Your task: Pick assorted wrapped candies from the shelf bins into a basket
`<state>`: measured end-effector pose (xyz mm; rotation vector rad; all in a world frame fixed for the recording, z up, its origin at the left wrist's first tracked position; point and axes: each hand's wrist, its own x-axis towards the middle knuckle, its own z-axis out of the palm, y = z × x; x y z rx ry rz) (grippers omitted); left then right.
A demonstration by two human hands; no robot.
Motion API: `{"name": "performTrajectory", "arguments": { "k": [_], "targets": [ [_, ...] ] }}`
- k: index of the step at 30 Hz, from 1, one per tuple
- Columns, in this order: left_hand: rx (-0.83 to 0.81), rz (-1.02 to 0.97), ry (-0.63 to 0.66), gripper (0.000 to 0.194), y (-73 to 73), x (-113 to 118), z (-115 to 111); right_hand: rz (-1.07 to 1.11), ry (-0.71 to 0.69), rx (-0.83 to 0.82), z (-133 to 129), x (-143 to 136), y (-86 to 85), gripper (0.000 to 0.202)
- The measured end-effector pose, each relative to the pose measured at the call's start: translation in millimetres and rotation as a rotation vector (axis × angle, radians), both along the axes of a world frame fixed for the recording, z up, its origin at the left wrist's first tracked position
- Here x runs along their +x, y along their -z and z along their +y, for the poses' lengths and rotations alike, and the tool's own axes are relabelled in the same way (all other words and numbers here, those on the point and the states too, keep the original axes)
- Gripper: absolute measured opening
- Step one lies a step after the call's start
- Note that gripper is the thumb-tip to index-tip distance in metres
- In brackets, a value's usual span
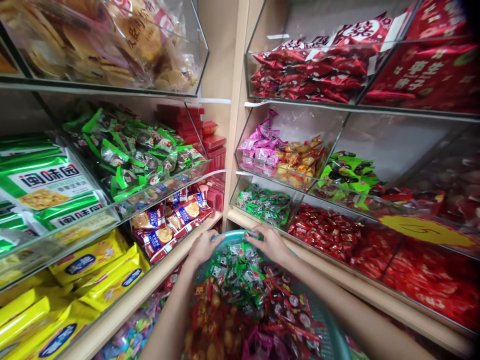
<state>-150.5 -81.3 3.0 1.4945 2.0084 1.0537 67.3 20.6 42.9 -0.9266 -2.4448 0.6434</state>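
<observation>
A teal plastic basket (330,320) in front of me holds heaps of wrapped candies. Green-wrapped candies (240,272) lie towards its far end, red ones (292,305) at the right, amber-red ones (215,320) nearer me, and purple ones (258,345) at the bottom. My left hand (202,248) is closed on the far left part of the rim, thumb inward. My right hand (270,243) grips the far right part of the rim; its thumb and fingertips point left. A tiny coloured piece shows by those fingertips, too small to make out.
Wooden shelves (240,222) with clear bins meet in a corner ahead. Green-wrapped candies (264,205) and red candies (324,225) fill low bins at the right. Blue-and-red biscuit packs (172,222) and yellow packs (107,275) sit at the left. A yellow price tag (425,230) hangs at the right.
</observation>
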Motion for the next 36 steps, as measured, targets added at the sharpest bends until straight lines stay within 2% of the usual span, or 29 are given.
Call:
{"name": "performTrajectory", "arguments": {
  "k": [6,12,16,19,22,25,31,36],
  "targets": [
    [-0.017,-0.029,-0.005,0.043,-1.2,1,1,-0.043,0.021,0.033,-4,-13,7.7,0.031],
    [-0.045,-0.039,0.006,0.045,-4.7,1,-1,0.088,0.055,0.131,2,-15,-9.9,0.031],
    [-0.042,-0.04,-0.01,0.045,-4.7,2,-1,0.191,0.049,0.195,31,-23,-22.1,0.025],
    [-0.041,-0.04,-0.023,0.043,-4.5,1,-2,0.186,-0.018,0.202,61,-37,-24.5,0.019],
    [-0.058,-0.038,-0.022,0.042,-4.1,0,-1,0.112,-0.118,0.159,89,-55,-22.6,0.034],
    [-0.055,-0.029,-0.026,0.041,-2.8,-1,-1,0.058,-0.199,0.105,105,-71,-18.1,0.045],
    [-0.075,-0.053,-0.013,0.042,-1.5,-3,1,0.068,-0.19,0.058,106,-77,-4.5,0.045],
    [-0.072,-0.059,-0.011,0.042,-4.0,-2,3,0.24,-0.075,0.041,96,-72,-3.0,0.04]
  ]
}}
